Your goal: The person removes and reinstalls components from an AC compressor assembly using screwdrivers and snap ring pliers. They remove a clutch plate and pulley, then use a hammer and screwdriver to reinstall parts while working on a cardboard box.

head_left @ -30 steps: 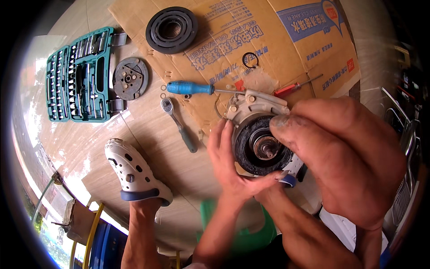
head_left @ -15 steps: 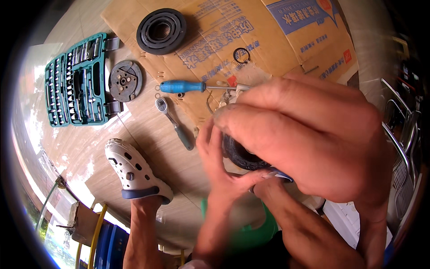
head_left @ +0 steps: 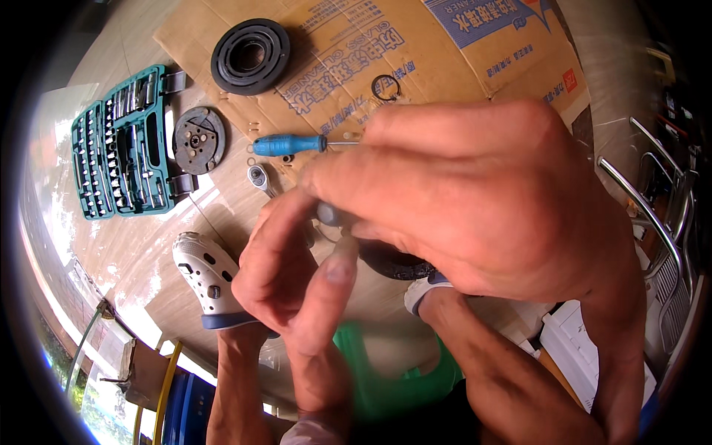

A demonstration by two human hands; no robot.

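Note:
My right hand (head_left: 482, 200) is large and close. Its fingers are closed around a small piece with a grey rounded end (head_left: 332, 215); I cannot make out what it is. Facing it, my left hand (head_left: 293, 278) has curled fingers and a raised thumb at that same piece, and a thin curved edge shows between the two hands. Partly covered by the right hand, a black round part (head_left: 400, 265) sits near the white clog on my right foot. Beyond the hands lies a blue-handled screwdriver (head_left: 289, 144), its tip hidden. A ratchet wrench (head_left: 259, 178) is mostly covered by my left hand.
Flattened cardboard (head_left: 460, 70) bears a black grooved pulley (head_left: 251, 56) and a black snap ring (head_left: 386, 87). A round metal clutch plate (head_left: 199, 139) lies beside an opened green socket set (head_left: 126, 144). A green plastic stool (head_left: 386, 382) is below; metal tubing (head_left: 645, 215) stands at right.
Both hands have risen nearer to the camera and shifted left. My left hand has left the black round part and now meets the right at the small grey-ended piece.

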